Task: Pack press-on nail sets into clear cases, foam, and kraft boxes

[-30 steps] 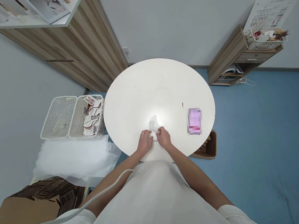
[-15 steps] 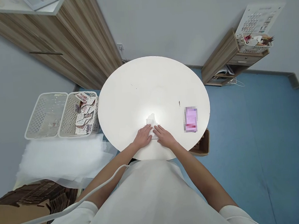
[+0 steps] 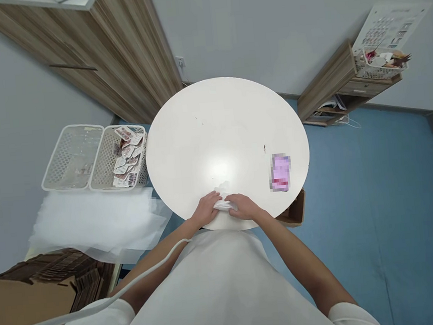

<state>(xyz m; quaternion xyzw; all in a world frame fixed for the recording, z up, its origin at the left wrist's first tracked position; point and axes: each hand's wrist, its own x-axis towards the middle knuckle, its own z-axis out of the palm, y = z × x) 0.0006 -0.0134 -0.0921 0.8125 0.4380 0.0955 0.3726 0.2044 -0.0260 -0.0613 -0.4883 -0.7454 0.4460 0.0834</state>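
A small crumpled white sheet, thin like tissue or plastic [image 3: 223, 204], lies near the front edge of the round white table [image 3: 220, 116]. My left hand [image 3: 207, 208] has its fingers closed on the sheet's left side. On the right side, my right hand [image 3: 242, 206] grips it with bent fingers. The sheet's far end sticks out loosely beyond my fingertips. A phone with a pixelated pink screen [image 3: 280, 173] rests on the table to the right of my hands.
Left of the table stand two white baskets [image 3: 73, 157], one with printed cards [image 3: 127, 160]. Below them lie translucent sheets [image 3: 93, 221] and folded cardboard [image 3: 28, 305]. A brown box [image 3: 299, 208] sits under the table's right edge; a wooden shelf [image 3: 326, 82] stands behind.
The white sheet is more bunched and lies nearer the table's front edge. My right hand's fingers have curled inward around it. The camera view has shifted slightly.
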